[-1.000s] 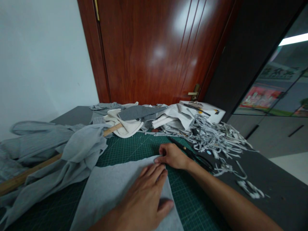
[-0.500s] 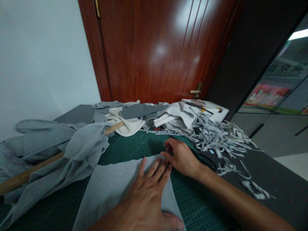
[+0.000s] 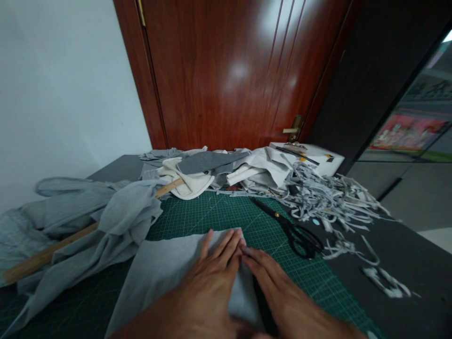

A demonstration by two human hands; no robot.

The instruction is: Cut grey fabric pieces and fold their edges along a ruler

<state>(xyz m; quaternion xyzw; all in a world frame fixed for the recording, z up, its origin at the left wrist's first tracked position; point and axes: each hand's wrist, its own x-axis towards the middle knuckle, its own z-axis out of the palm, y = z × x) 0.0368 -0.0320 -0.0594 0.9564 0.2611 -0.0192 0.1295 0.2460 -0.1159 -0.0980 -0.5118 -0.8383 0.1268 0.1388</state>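
Observation:
A grey cloth (image 3: 158, 268) lies flat on the green cutting mat (image 3: 197, 212). My left hand (image 3: 212, 278) rests on its right part with the fingers spread, the fingertips near the top right corner. Beside it, my right hand (image 3: 278, 282) has its fingers stretched out, the tips touching the cloth's right edge and meeting my left fingers. Neither hand has anything gripped in it. Black scissors (image 3: 291, 228) lie on the mat beyond my right hand, with their blades pointing away to the left.
Grey garments (image 3: 123, 212) and a wooden ruler (image 3: 52, 252) lie at the left. White and grey cloth (image 3: 261, 167) is heaped at the back. Cut strips (image 3: 318, 197) and a white box (image 3: 328, 162) are at the right, before a door (image 3: 212, 75).
My right hand has come down and toward me, from a curled pose to stretched fingers against the cloth's edge. The scissors now show fully. The view has shifted slightly.

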